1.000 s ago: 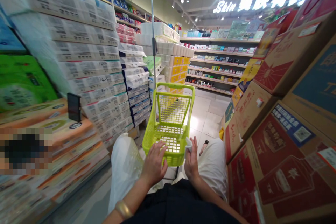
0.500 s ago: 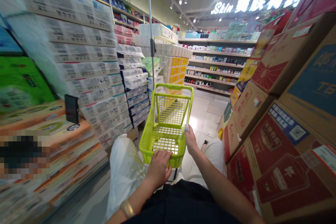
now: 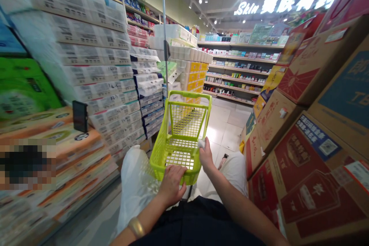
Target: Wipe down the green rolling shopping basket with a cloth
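A lime-green plastic shopping basket (image 3: 158, 157) with grid openings and a raised handle frame stands in front of me, between my knees. Nothing lies inside it that I can see. My left hand (image 3: 173, 185) grips the near rim, its fingers curled over the edge and the thumb lower down outside. At the basket's right side, my right hand (image 3: 206, 157) is closed on a small white wad (image 3: 202, 143), perhaps tissue or cloth; it is too small to be sure. The wad is against or very close to the right rim.
Stacked white packages (image 3: 100, 67) rise on the left, beside orange packs (image 3: 95, 138) bearing a small black device (image 3: 80, 117). Piled cartons (image 3: 305, 184) stand close on my right. A thin metal pole (image 3: 164, 15) rises behind the basket. Product shelves (image 3: 239, 58) line the back.
My right hand has moved slightly left with the white wad along the basket's side. The basket has shifted a little left in view, my left hand still on its near rim.
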